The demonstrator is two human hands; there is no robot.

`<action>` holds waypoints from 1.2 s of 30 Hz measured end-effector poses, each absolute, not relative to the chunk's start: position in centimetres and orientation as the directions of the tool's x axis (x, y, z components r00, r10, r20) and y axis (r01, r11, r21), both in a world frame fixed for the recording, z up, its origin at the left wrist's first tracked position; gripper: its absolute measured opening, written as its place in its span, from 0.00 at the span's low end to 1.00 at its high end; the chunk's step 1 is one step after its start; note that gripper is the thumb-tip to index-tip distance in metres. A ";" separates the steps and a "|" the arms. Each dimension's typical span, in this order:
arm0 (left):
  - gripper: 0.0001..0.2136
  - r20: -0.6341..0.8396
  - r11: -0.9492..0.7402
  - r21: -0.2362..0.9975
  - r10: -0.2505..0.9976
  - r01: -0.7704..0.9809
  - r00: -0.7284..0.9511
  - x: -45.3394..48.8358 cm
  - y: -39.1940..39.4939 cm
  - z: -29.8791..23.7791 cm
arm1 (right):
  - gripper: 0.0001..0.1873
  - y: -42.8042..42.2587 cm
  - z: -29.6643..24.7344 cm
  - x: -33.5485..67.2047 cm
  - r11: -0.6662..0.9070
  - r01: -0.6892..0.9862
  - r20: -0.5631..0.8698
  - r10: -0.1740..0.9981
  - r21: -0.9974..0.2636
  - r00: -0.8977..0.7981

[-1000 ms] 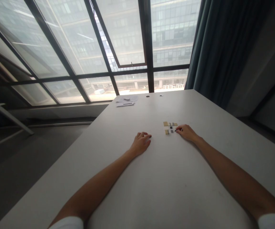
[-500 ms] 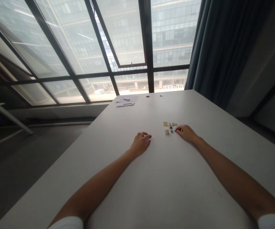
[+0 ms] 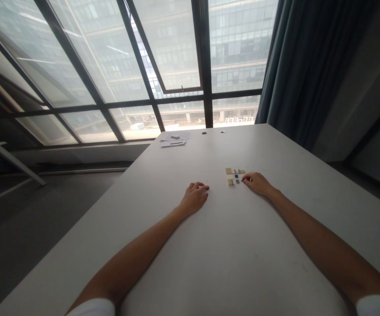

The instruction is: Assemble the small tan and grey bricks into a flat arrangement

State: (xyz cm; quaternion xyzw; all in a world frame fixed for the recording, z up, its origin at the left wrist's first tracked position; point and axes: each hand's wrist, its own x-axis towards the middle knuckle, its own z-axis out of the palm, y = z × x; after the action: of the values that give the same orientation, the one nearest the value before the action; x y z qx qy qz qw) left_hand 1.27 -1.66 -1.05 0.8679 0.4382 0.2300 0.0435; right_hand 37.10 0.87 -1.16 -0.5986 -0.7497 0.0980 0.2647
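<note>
My right hand [image 3: 257, 182] is closed in a pinch at the right side of a group of small pieces. A small dark piece [image 3: 242, 180] shows at its fingertips. Beside it lie a small black square piece [image 3: 236, 176] and a grey one [image 3: 237, 181]. Two tan pieces, an upper left one [image 3: 228, 171] and a lower one with a darker side [image 3: 231, 182], belong to the same group. Left of them my left hand [image 3: 195, 198] rests on the white table [image 3: 223, 245], fingers loosely bent and thumb apart. A dark spot at its index fingertip is too small to identify.
Papers [image 3: 173, 142] with a dark pen-like item lie at the table's far left corner. A dark round disc [image 3: 204, 133] and another small item [image 3: 223, 132] sit near the far edge. Windows stand beyond; a dark blue curtain [image 3: 292, 74] hangs at right.
</note>
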 end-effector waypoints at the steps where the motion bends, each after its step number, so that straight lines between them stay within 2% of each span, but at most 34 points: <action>1: 0.16 0.360 -0.611 0.276 0.781 0.742 0.510 1.3 -1.7 -1.1 | 0.09 0.9 -1.2 37.1 0.263 0.845 0.277 0.950 -0.467 -0.142; 21: 0.16 0.331 -0.597 0.293 0.796 0.747 0.506 1.2 -1.6 -1.0 | 0.10 1.0 -1.4 37.1 0.256 0.851 0.274 0.952 -0.459 -0.139; 25: 0.16 0.331 -0.598 0.303 0.796 0.742 0.506 1.3 -1.7 -0.8 | 0.10 0.6 -1.0 37.0 0.274 0.868 0.288 0.944 -0.415 -0.160; 30: 0.15 0.347 -0.615 0.321 0.784 0.721 0.514 1.4 -1.6 -0.7 | 0.10 -0.2 0.4 35.9 0.269 0.905 0.433 0.895 -0.331 -0.108; 36: 0.08 0.376 -0.647 0.379 0.761 0.662 0.528 1.5 -1.5 -0.3 | 0.12 -0.9 1.3 34.7 0.368 0.850 0.591 0.802 -0.377 -0.085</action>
State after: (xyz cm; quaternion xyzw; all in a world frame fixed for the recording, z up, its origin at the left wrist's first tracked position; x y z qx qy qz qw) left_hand 1.46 -1.50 -0.26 0.8690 0.4094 0.2612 0.0948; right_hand 34.75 -0.91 1.29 -0.5611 -0.7359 -0.0314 0.3776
